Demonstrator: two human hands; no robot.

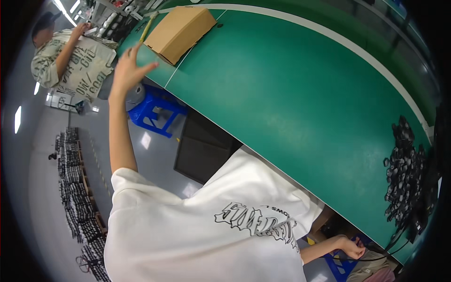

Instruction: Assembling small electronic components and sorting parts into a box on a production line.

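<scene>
My left hand (pixel 129 71) reaches out over the near edge of the green table at the far left. Its fingers are spread and hold nothing. Close to the fingertips lie a closed brown cardboard box (pixel 181 32) and a thin yellow strip (pixel 148 29) beside it. My right hand (pixel 352 247) is low at the right, below the table edge, with its fingers curled. Whatever is in those fingers, if anything, is hidden. A black cable (pixel 376 259) passes just by that hand and leads up to a heap of small black parts (pixel 405 181) on the table's right end.
The green table (pixel 282 94) stretches across the view, with a pale rim at its far side. Below it stand a blue stool (pixel 157 112) and a dark bin (pixel 202 145). Another person (pixel 75 61) stands at the left. Stacked goods (pixel 75 183) line the floor further off.
</scene>
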